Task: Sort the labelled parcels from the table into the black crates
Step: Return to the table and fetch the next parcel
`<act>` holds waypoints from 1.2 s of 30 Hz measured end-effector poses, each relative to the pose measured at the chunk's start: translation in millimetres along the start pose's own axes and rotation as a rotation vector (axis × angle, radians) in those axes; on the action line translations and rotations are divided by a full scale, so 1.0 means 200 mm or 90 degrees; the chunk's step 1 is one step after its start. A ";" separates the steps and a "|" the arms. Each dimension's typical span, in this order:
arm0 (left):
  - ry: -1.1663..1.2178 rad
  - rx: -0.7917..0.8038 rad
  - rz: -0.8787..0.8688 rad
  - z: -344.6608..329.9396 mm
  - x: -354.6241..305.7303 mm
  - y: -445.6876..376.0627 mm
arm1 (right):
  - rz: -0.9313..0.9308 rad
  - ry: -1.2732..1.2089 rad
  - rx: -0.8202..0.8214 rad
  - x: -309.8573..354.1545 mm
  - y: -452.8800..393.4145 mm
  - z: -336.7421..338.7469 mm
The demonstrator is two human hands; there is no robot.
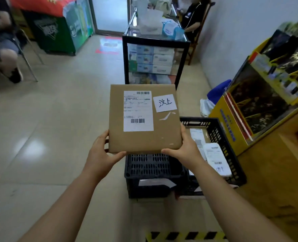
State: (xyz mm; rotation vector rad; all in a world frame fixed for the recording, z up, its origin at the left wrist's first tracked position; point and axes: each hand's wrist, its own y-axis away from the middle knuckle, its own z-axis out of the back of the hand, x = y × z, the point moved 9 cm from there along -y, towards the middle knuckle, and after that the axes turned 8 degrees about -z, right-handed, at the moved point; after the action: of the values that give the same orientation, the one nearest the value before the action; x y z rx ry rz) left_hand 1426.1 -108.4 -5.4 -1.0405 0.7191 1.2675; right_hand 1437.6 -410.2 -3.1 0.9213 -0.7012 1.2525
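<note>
Hands hold my brown parcel [144,119] above the black crates [155,172]: left hand [101,154] and right hand [185,149] fingers clamped on its bottom corners.

- The floor [60,109] is made of big, pale, shiny tiles, and a bright spot of light shines on it.
- A plain white wall [232,37] runs along the right side.
- A black glass shelf [153,55] full of boxes stands in the middle.
- A green fridge [57,34] stands at the back left.
- A yellow stand [260,95] leans by the wall.
</note>
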 end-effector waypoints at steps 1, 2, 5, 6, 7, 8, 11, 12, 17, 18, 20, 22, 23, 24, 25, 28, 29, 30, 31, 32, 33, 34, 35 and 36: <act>0.003 0.011 -0.003 -0.03 0.02 -0.03 | -0.007 -0.002 -0.008 -0.02 -0.01 0.01; 0.006 0.023 -0.004 -0.06 0.05 -0.06 | -0.014 -0.001 -0.013 -0.03 -0.02 0.02; 0.005 0.057 0.003 -0.17 0.11 -0.14 | -0.039 0.010 -0.031 -0.10 -0.08 0.06; 0.003 0.067 0.008 -0.20 0.13 -0.16 | -0.052 0.023 -0.040 -0.13 -0.09 0.07; 0.002 0.077 0.013 -0.24 0.15 -0.18 | -0.064 0.036 -0.048 -0.17 -0.11 0.08; 0.002 0.085 0.018 -0.27 0.17 -0.20 | -0.072 0.046 -0.053 -0.20 -0.13 0.09; 0.002 0.109 0.043 -0.38 0.25 -0.24 | -0.095 0.054 -0.048 -0.31 -0.21 0.11; 0.000 0.114 0.056 -0.41 0.27 -0.25 | -0.108 0.056 -0.040 -0.35 -0.25 0.11; -0.023 0.126 0.124 -0.58 0.39 -0.32 | -0.153 0.062 0.014 -0.58 -0.44 0.10; -0.028 0.126 0.140 -0.61 0.42 -0.33 | -0.158 0.061 0.024 -0.62 -0.48 0.09; -0.049 0.124 0.165 -0.65 0.47 -0.37 | -0.173 0.066 0.050 -0.69 -0.58 0.07; -0.073 0.119 0.181 -0.70 0.53 -0.40 | -0.184 0.064 0.075 -0.75 -0.68 0.04; -0.082 0.119 0.191 -0.72 0.56 -0.41 | -0.188 0.064 0.086 -0.78 -0.72 0.03; -0.089 0.119 0.202 -0.74 0.59 -0.42 | -0.190 0.068 0.095 -0.81 -0.76 0.01; -0.092 0.119 0.216 -0.76 0.63 -0.44 | -0.194 0.073 0.102 -0.84 -0.79 0.00; -0.085 0.126 0.259 -0.83 0.75 -0.47 | -0.216 0.083 0.120 -0.94 -0.90 -0.06; -0.083 0.131 0.271 -0.85 0.79 -0.48 | -0.226 0.087 0.127 -0.98 -0.93 -0.08; -0.082 0.136 0.283 -0.88 0.84 -0.49 | -0.235 0.091 0.135 -1.02 -0.96 -0.10; -0.084 0.141 0.294 -0.90 0.89 -0.50 | -0.242 0.094 0.141 -1.05 -1.00 -0.13; -0.086 0.146 0.305 -0.92 0.94 -0.51 | -0.249 0.097 0.146 -1.09 -1.03 -0.16; -0.083 0.150 0.317 -0.95 1.00 -0.53 | -0.255 0.101 0.149 -1.12 -1.07 -0.19; -0.075 0.154 0.332 -0.97 1.06 -0.54 | -0.264 0.103 0.150 -1.15 -1.10 -0.22; -0.066 0.157 0.348 -1.00 1.12 -0.56 | -0.271 0.104 0.148 -1.19 -1.14 -0.24; -0.063 0.162 0.359 -1.03 1.17 -0.58 | -0.277 0.104 0.143 -1.22 -1.17 -0.26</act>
State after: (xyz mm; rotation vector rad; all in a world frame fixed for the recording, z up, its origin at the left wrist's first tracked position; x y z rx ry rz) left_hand 1605.8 -198.6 -269.1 -0.5752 1.1121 1.6398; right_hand 1617.0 -493.4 -282.4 1.0733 -0.2139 1.0119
